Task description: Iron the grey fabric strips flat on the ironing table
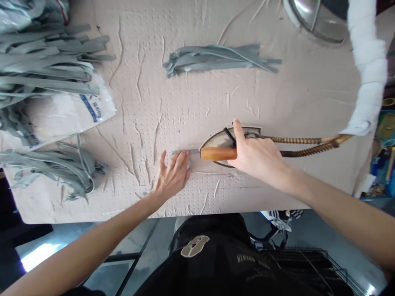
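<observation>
My right hand (254,158) is wrapped round the orange handle of a steam iron (219,154), whose metal soleplate lies on the padded ironing surface with its tip to the left. From under the iron's tip a narrow grey fabric strip (195,151) runs left. My left hand (173,172) keeps that strip down with its fingertips, just left of the iron. Something small and pale blue shows beside its fingers, too little to name. Under the iron the rest of the strip is hidden.
A bundle of grey strips (216,59) lies beyond the iron. More strips (46,65) are heaped at the left on a printed plastic bag (105,100), with another bundle (61,168) nearer. The iron's hose (367,82) is wrapped in white; a metal-rimmed object (317,20) stands top right.
</observation>
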A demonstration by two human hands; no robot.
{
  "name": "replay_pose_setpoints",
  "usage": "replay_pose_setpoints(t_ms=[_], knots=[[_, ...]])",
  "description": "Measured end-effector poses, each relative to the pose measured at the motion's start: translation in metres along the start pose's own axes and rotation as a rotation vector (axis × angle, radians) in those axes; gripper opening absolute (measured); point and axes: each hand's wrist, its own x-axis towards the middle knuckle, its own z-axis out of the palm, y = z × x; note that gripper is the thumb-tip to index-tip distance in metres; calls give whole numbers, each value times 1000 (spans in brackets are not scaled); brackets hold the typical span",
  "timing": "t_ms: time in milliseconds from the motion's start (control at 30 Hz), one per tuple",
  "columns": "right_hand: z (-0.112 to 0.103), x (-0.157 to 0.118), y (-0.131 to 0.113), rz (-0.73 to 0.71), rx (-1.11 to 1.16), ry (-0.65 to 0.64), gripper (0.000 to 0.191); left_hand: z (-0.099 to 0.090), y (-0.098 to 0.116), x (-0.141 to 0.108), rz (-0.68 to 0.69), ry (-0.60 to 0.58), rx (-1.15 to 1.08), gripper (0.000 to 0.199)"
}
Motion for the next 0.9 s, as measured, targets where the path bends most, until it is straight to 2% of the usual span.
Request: replay_pose_setpoints(t_ms=[267,467,633,900], knots=[[-12,7,-18,36,-95,-76,98,-1,-4,-12,-39,-24,-59,63],[-8,16,-43,-24,-72,10,103,5,-3,-20,-97,-31,-82,58],[-9,17,-50,34,-50,3,101,15,-7,-27,-109,5,-120,61],[-14,26,-67,12,-22,34,94,28,-12,-33,-121,133,-147,66]])
